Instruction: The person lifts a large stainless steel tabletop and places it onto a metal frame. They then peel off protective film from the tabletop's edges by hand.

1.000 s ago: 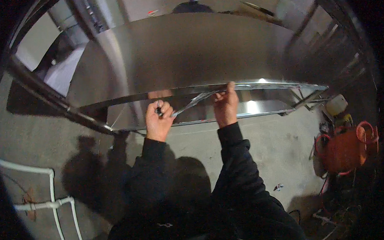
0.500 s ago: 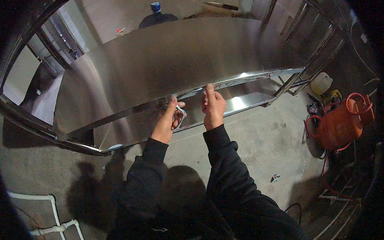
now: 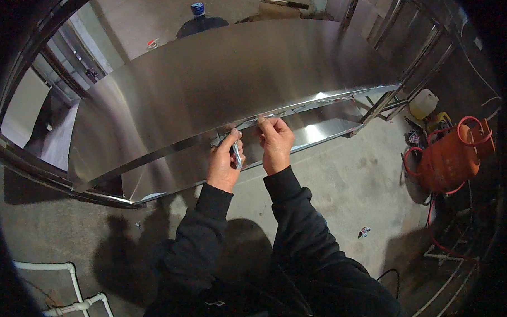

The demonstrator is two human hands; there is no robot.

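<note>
No readable lettering or numbers, only a small pale emblem (image 3: 215, 303) on the black top (image 3: 319, 268)

A brushed-steel counter (image 3: 222, 70) curves across the view, with a steel shelf (image 3: 167, 168) beneath it. The grey concrete floor (image 3: 333, 189) carries an orange cylinder (image 3: 449, 160), a pale plastic jug (image 3: 423, 104) near it, and a small crumpled scrap (image 3: 364, 232). Beyond the counter's far edge shows a dark, blue-capped bottle (image 3: 201, 27).
</note>
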